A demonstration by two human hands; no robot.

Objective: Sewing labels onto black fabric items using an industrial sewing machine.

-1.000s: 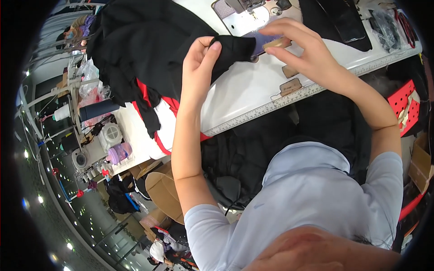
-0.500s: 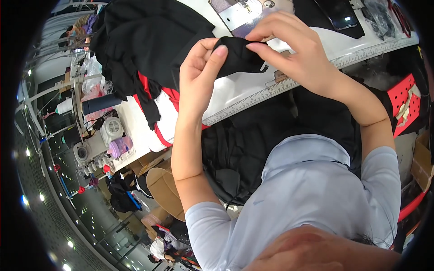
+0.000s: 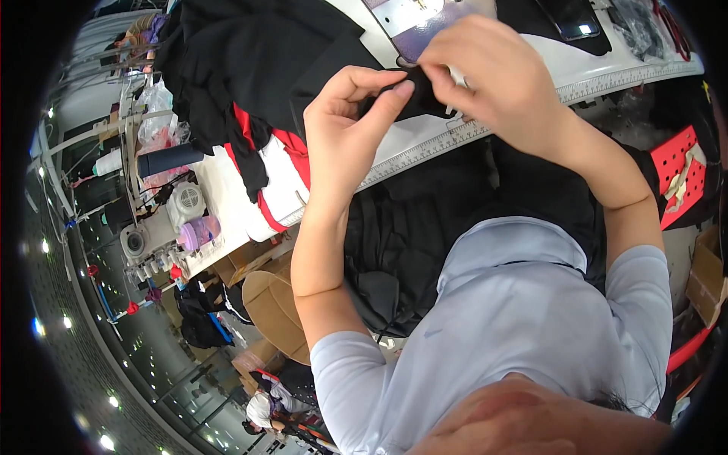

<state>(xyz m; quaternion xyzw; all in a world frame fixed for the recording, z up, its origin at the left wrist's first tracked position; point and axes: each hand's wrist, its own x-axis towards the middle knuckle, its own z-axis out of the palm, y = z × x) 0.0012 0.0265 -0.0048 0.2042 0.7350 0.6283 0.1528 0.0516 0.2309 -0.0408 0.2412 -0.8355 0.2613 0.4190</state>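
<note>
From my distant seat I am looking down through the head camera at two bare hands working over a white table [image 3: 396,141]. The left hand [image 3: 339,125] is pinching the black cloth [image 3: 426,97] between thumb and forefinger, its other fingers curling in toward the palm. The right hand [image 3: 497,80] is blurring just beside it, fingers bending down at the same bit of cloth; I am not managing to tell whether they are gripping it or only touching it. That worked bit is sitting between the two hands, just below the metal plate [image 3: 413,42] of a sewing machine, while a large heap of black fabric [image 3: 254,64] is spreading over the table to the left. Red strips [image 3: 293,154] are showing beneath the heap's lower edge. A ruler tape [image 3: 591,89] is running along the table's near edge. Farther right, a phone [image 3: 570,17] is lying on dark fabric [image 3: 531,23], and a clear plastic bag [image 3: 638,29] is resting near it.
</note>
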